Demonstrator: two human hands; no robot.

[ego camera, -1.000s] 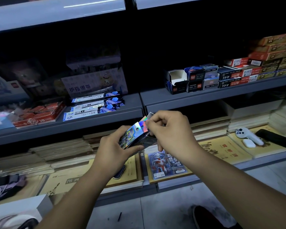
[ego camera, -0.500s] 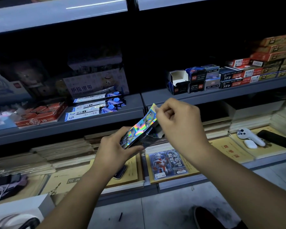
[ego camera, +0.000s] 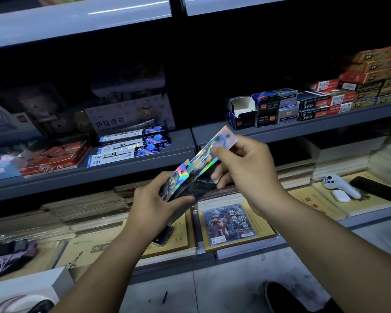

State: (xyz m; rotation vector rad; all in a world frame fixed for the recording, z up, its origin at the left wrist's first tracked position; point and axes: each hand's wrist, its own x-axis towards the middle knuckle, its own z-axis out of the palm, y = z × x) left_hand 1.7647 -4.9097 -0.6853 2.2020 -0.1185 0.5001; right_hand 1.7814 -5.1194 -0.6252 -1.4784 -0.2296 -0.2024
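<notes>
- The left hand (ego camera: 154, 207) wraps its grip round a small stack of shiny holographic foil packs (ego camera: 178, 182), steadying them mid-air before the grey metal shelf (ego camera: 145, 160).
- The right hand (ego camera: 248, 175) pinches one long rainbow-foil pack (ego camera: 212, 151) by its top, angled half clear, probably to separate it.

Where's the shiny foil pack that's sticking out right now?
Head view, centre: the foil pack is pinched by the right hand, slanting up and right from the stack that the left hand grips, before the middle shelf's edge.
</notes>
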